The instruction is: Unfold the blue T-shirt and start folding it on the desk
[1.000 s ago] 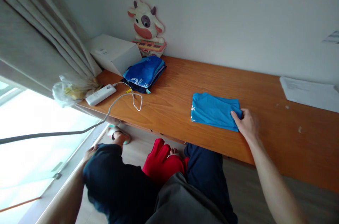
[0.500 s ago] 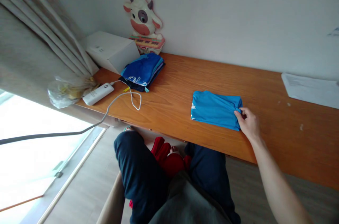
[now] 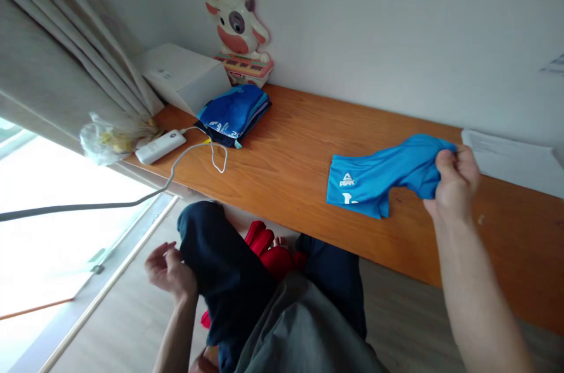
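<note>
A: Right hand [image 3: 453,182], state?

B: Fingers clenched on one end of a bright blue sports garment of thin synthetic cloth with a white logo [image 3: 374,179]. Gripped end lifted clear of the long orange-brown wooden desk [image 3: 291,161]; far end, logo side, resting on the wood, cloth stretched in a sagging band between.

A: Position on the desk?

B: Right of centre, near the front edge. Well apart from the folded stack of blue and dark cloths [image 3: 233,114] at the far left.

A: Left hand [image 3: 170,270]?

B: Below desk level, beside the raised knee in dark navy trousers [image 3: 220,279]. Fingers loosely curled, touching the trouser cloth at the knee's edge; gripping it or only resting against it, cannot tell.

A: Surroundings?

B: White cardboard box [image 3: 183,76] against the beige pleated curtain [image 3: 57,50]. Cartoon cow toy with a small pink keyboard [image 3: 240,32] against the white wall, just behind the stack. White oblong power bank [image 3: 161,147] near the left corner, white cable [image 3: 211,155] looping from it. Crumpled clear plastic bag with something yellow inside [image 3: 108,138] at the desk's left end. White paper sheet [image 3: 515,161] far right, just behind the lifted cloth. Red cloth [image 3: 268,249] between the knees, under the desk edge.
</note>
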{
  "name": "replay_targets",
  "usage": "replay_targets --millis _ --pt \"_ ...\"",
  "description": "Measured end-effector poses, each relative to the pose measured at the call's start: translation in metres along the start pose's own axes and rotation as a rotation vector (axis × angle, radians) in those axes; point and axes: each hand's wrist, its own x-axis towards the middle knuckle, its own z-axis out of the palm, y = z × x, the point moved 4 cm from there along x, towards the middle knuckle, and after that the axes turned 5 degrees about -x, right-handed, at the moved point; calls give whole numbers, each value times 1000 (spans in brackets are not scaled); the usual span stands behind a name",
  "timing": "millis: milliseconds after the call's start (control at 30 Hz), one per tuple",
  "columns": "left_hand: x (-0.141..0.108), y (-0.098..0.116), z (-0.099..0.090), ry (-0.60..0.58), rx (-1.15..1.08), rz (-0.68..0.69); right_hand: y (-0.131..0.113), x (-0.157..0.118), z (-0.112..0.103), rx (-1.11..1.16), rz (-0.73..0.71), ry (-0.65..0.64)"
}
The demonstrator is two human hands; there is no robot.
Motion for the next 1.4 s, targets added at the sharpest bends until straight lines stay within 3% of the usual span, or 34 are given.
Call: replay_targets --millis 67,100,133,200,267,367,500,633,800,967,1133,1300,1400 --pt "-23 19 0 249 -363 79 -41 -18 37 111 45 -281" --pt "-37 35 4 312 -586 180 -59 -32 56 155 88 -486" --pt "-50 55 13 250 -721 321 -77 -49 71 209 117 -674" --pt "-76 102 32 -2 -822 633 -100 -76 84 301 97 -844" --pt "-94 137 46 -176 -853 789 -99 -89 79 332 41 -797" --pt "-90 160 61 -315 -855 755 -52 -92 55 203 -18 -606" --pt "-41 160 90 -440 -533 796 39 -92 25 -275 -9 -550" --pt "22 144 126 -389 -151 833 88 -90 10 -602 -139 -557" --pt "83 150 150 -468 -12 920 109 -79 16 -962 -256 -614" --pt "131 193 169 -519 -51 1064 121 -50 23 -1178 -177 -681" --pt "157 227 186 -460 -21 1062 132 -11 34 -1252 -120 -751" --pt "175 217 174 -304 97 933 136 9 34 -1274 -140 -668" --pt "181 200 161 -306 126 912 130 7 26 -1261 -241 -585"
